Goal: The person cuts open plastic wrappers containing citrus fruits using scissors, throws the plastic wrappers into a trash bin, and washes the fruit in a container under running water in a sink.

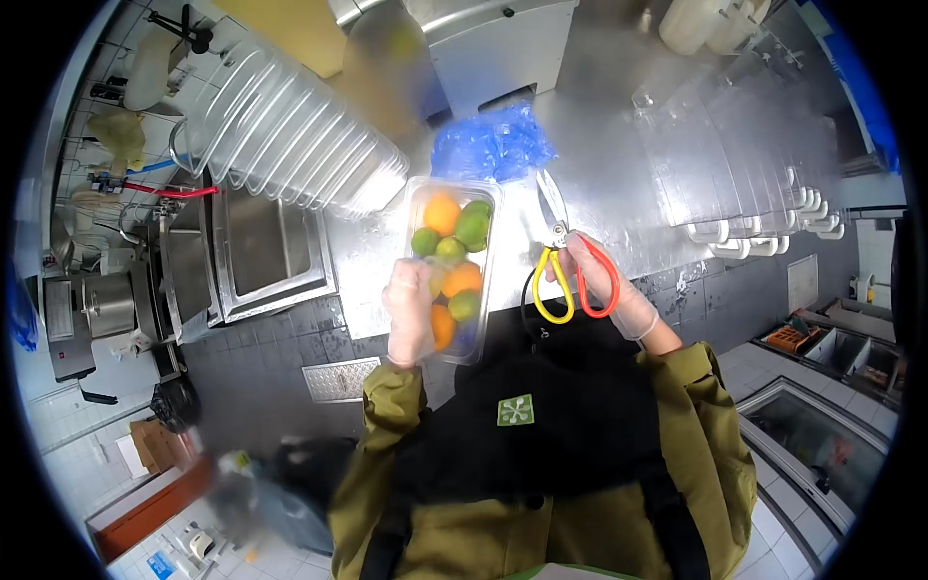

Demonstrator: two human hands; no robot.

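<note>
A clear plastic container (494,208) with oranges (442,214) and green limes (472,229) inside lies at the front of the steel counter. My left hand (408,302), in a clear glove, is closed on the container's left edge; its fingertips are partly hidden. To the right, my gloved right hand (597,277) grips scissors (559,235) with one yellow and one red handle. Their metal blades point away from me, beside the container, and look nearly closed. Just beyond the container sits a crumpled blue plastic bag (493,143).
Stacked clear plastic tubs (280,126) stand at the back left, near a steel sink (266,242). Clear bins with white handles (735,145) line the right side of the counter (590,135). A metal appliance (503,58) stands at the back.
</note>
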